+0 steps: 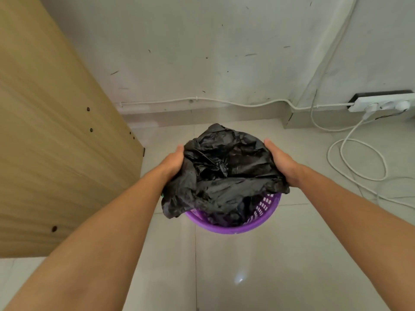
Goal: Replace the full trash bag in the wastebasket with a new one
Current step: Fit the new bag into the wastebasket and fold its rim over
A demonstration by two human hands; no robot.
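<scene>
- Wastebasket [235,227], purple with slotted walls, stands on the pale tiled floor [292,265] at the middle of the view; only its near rim and part of its inner wall show.
- A crumpled black trash bag [224,176] bulges above the wastebasket, covering its far side and draping over the rim toward 9 o'clock.
- The left hand [174,163] grips the bag's 9 o'clock side, fingers tucked out of sight behind the plastic.
- The right hand [279,161] grips the bag's 3 o'clock side, thumb lying along the top edge.
- A wooden panel [56,131] with dark screw heads stands at 9 o'clock of the wastebasket.
- A white power strip [379,104] sits against the wall [202,52] toward 2 o'clock, and a white cable [357,162] loops on the floor at 3 o'clock.
</scene>
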